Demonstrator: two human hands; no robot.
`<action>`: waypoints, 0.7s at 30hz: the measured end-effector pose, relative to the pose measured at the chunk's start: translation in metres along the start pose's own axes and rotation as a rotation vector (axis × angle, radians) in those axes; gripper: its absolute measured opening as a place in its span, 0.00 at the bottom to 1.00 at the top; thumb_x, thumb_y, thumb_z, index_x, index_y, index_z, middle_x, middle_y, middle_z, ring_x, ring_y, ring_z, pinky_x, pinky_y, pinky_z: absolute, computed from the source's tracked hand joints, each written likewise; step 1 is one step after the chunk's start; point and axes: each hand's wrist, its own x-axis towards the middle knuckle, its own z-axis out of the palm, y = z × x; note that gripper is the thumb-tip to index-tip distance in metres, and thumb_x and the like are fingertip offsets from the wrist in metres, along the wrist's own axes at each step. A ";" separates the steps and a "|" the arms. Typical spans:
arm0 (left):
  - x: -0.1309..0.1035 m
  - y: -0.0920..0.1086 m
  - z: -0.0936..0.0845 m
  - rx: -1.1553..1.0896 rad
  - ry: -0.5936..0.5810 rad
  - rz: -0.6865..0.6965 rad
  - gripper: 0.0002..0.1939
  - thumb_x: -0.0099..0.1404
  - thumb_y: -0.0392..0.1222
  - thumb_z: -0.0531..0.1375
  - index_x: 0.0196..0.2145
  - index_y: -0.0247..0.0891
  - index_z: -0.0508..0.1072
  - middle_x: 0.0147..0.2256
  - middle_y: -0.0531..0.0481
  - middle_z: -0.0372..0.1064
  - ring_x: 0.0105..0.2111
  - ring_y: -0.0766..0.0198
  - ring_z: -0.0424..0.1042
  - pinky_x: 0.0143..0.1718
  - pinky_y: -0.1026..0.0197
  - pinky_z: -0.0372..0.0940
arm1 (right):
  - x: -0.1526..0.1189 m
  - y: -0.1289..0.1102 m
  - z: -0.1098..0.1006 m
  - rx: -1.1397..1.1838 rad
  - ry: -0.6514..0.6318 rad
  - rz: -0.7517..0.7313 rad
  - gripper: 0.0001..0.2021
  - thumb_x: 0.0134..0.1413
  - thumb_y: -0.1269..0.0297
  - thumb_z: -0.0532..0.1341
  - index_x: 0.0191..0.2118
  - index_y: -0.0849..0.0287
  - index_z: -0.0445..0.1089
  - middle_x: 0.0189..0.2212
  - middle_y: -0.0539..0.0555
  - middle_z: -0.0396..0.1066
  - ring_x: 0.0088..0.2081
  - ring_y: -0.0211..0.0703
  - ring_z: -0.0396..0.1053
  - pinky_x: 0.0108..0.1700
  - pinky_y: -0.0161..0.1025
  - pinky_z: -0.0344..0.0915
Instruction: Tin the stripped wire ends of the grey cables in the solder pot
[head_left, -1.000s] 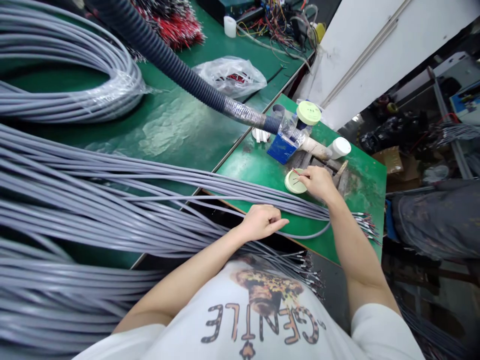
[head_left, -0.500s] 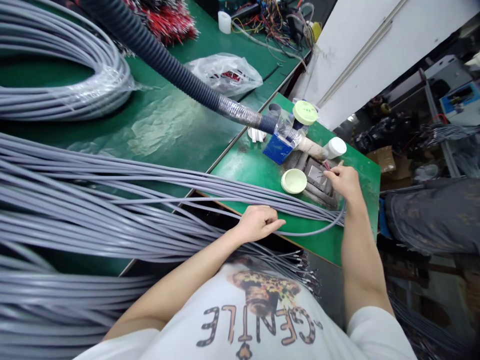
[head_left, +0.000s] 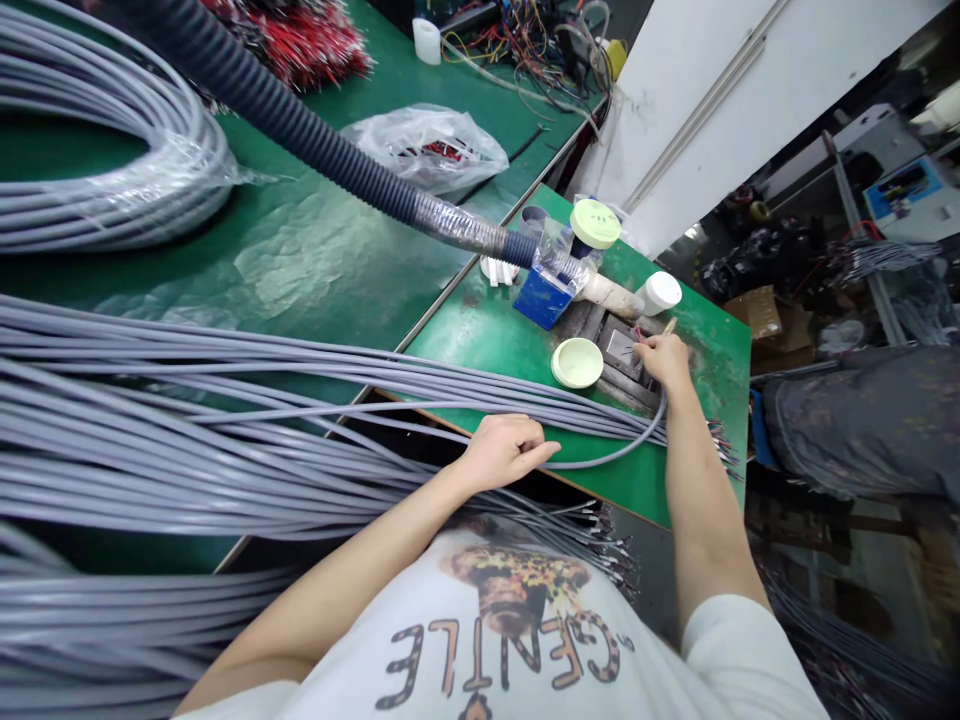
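My right hand (head_left: 666, 360) pinches the end of a grey cable (head_left: 600, 462), whose thin wires point over a small square metal plate (head_left: 621, 346) in a grimy block. From there the cable bends down and runs left to my left hand (head_left: 504, 452). The fingers of that hand are curled over the cable, with the thumb pointing right; the grip itself is hidden beneath. Just left of the block sits a pale yellow-green dish (head_left: 577, 363). A ribbed dark hose (head_left: 360, 175) ends in a pale nozzle (head_left: 611, 296) above the block.
Long bundles of grey cable (head_left: 187, 460) cross from the left; stripped ends hang by the shirt. A blue box (head_left: 541, 297), a white-lidded jar (head_left: 663, 292) and a yellow-lidded tub (head_left: 596, 223) stand behind the block. A coil (head_left: 172, 190) and a plastic bag (head_left: 435, 150) lie farther back.
The whole view has shifted slightly, so the bench objects appear a little farther left. My right hand still grips the cable end near the plate; my left hand keeps its place on the cable.
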 end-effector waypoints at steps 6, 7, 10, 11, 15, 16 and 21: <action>-0.001 -0.002 0.002 -0.005 0.026 0.015 0.21 0.66 0.49 0.56 0.19 0.37 0.66 0.18 0.53 0.63 0.21 0.69 0.61 0.28 0.65 0.54 | 0.001 0.004 0.000 0.081 0.016 -0.024 0.14 0.47 0.58 0.61 0.28 0.62 0.79 0.24 0.57 0.73 0.32 0.47 0.70 0.33 0.37 0.60; -0.001 -0.002 0.002 -0.011 0.032 0.017 0.21 0.66 0.49 0.56 0.19 0.37 0.67 0.18 0.53 0.63 0.21 0.69 0.60 0.28 0.65 0.54 | -0.003 0.005 -0.003 0.104 0.024 -0.033 0.14 0.47 0.58 0.60 0.28 0.62 0.79 0.23 0.55 0.72 0.30 0.45 0.69 0.32 0.36 0.59; -0.002 -0.002 0.002 -0.065 0.050 0.019 0.19 0.65 0.48 0.57 0.19 0.36 0.68 0.18 0.53 0.62 0.21 0.69 0.60 0.27 0.65 0.55 | -0.024 0.004 -0.017 0.225 0.046 -0.073 0.17 0.50 0.54 0.59 0.29 0.62 0.78 0.17 0.50 0.66 0.24 0.40 0.65 0.27 0.34 0.57; -0.002 -0.001 0.002 -0.106 0.064 0.012 0.19 0.64 0.47 0.58 0.19 0.36 0.69 0.18 0.53 0.62 0.21 0.69 0.60 0.27 0.65 0.55 | -0.036 0.002 -0.023 0.314 0.046 -0.093 0.18 0.51 0.53 0.58 0.29 0.62 0.78 0.15 0.49 0.64 0.21 0.38 0.63 0.26 0.34 0.56; 0.005 0.010 0.006 -0.486 0.195 -0.116 0.10 0.59 0.45 0.64 0.28 0.36 0.75 0.22 0.53 0.66 0.23 0.70 0.61 0.27 0.65 0.58 | -0.093 -0.023 -0.042 0.865 -0.023 -0.181 0.16 0.50 0.52 0.62 0.24 0.62 0.74 0.14 0.47 0.61 0.17 0.34 0.57 0.21 0.33 0.52; 0.009 0.014 0.009 -0.629 0.236 -0.163 0.09 0.57 0.45 0.65 0.32 0.36 0.76 0.23 0.52 0.68 0.24 0.70 0.63 0.28 0.66 0.59 | -0.108 -0.032 -0.044 0.944 -0.044 -0.201 0.16 0.50 0.53 0.63 0.22 0.61 0.73 0.15 0.46 0.61 0.17 0.33 0.56 0.21 0.33 0.52; 0.031 0.038 0.031 -1.228 0.365 -0.297 0.19 0.50 0.42 0.70 0.41 0.38 0.76 0.32 0.51 0.73 0.29 0.69 0.68 0.33 0.65 0.63 | -0.161 -0.074 -0.041 1.112 -0.064 -0.313 0.16 0.53 0.59 0.63 0.18 0.60 0.68 0.17 0.47 0.60 0.19 0.33 0.57 0.23 0.34 0.53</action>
